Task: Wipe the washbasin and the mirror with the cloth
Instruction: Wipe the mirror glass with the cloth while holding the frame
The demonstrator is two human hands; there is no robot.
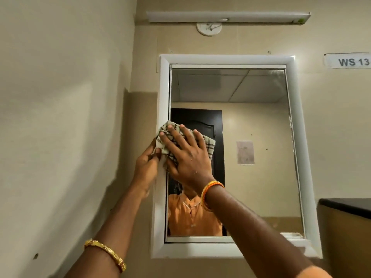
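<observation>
A mirror (257, 149) in a white frame hangs on the beige wall ahead. A checked cloth (207, 144), pale with dark lines, is pressed against the glass at the mirror's left edge, about mid-height. My right hand (186, 157) lies flat on the cloth with fingers spread. My left hand (146, 167) grips the left side of the white frame just below the cloth, thumb touching the cloth's lower corner. The washbasin is out of view.
A tube light (228, 17) runs above the mirror. A "WS 13" label (349, 61) is stuck on the wall at the upper right. A dark-topped ledge (347, 207) juts out at the right. A side wall stands close on the left.
</observation>
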